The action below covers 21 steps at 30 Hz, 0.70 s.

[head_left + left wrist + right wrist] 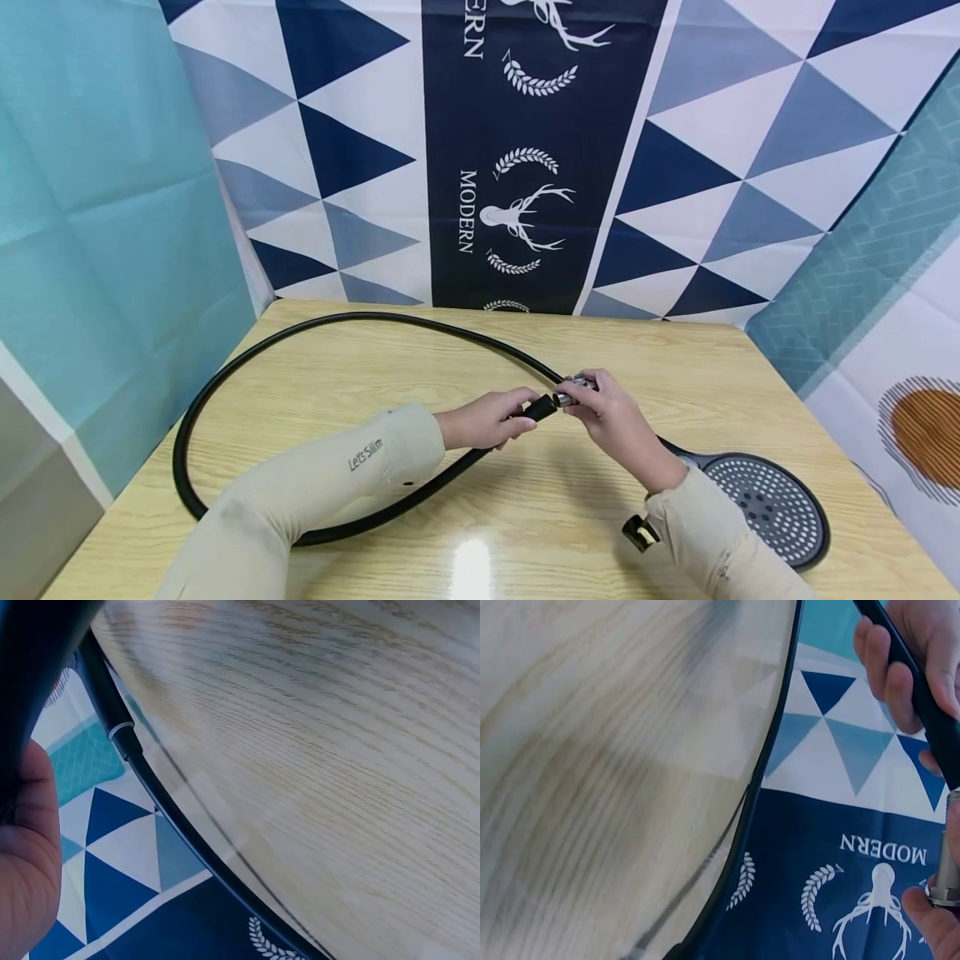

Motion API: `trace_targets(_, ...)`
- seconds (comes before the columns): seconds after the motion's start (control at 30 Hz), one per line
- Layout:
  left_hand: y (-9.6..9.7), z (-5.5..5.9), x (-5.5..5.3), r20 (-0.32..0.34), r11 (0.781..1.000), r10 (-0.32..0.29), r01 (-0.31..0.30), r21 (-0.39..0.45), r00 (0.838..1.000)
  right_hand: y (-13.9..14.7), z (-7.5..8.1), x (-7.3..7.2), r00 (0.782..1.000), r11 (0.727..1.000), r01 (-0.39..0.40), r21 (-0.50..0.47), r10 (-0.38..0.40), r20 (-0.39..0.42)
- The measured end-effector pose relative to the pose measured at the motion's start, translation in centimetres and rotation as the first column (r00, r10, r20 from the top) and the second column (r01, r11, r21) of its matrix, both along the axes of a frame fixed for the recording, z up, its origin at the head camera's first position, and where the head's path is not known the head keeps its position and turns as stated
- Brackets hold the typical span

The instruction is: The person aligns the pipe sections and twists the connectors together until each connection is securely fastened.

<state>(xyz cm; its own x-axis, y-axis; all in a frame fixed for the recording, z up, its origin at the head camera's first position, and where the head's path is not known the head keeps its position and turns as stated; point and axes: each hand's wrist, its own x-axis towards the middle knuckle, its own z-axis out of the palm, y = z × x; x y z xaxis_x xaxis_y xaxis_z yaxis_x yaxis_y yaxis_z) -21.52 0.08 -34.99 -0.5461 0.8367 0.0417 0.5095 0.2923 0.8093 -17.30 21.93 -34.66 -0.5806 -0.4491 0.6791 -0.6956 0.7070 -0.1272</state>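
Left hand and right hand, near each other, both curled in a grip, sleeved forearms converging.

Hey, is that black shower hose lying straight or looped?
Looped: the black shower hose curves widely round on the wood-grain table, one end held in the left hand.

Pale wood-grain table; bright glare on its near side, as my remote feed shows it. Behind, I log a cloth of navy, grey-blue and white triangles, 1 dark band down the middle with sideways "MODERN" lettering. Left: teal sheet, creased. Right: brick-patterned teal strip, then white fabric, 1 orange disc.
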Motion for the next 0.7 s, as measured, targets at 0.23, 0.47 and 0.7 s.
trace_targets(0.23, 0.4, -0.2, 0.0, -0.023, 0.999, 0.000, -0.001, -0.032, 1.000, 0.6, 0.0, -0.4, 0.998, 0.998, -0.056, 0.014, 0.056, -0.018)
trace_targets(0.47, 0.6, 0.2, -0.1, -0.023, 0.999, 0.011, -0.012, -0.031, 1.000, 0.5, 0.5, -0.4, 0.997, 0.996, -0.077, 0.050, 0.078, -0.023)
trace_targets(0.7, 1.2, -0.3, 0.3, 0.050, 0.999, 0.030, -0.028, -0.041, 0.998, 0.9, 0.8, 0.0, 0.996, 0.988, -0.084, 0.127, 0.089, -0.030)
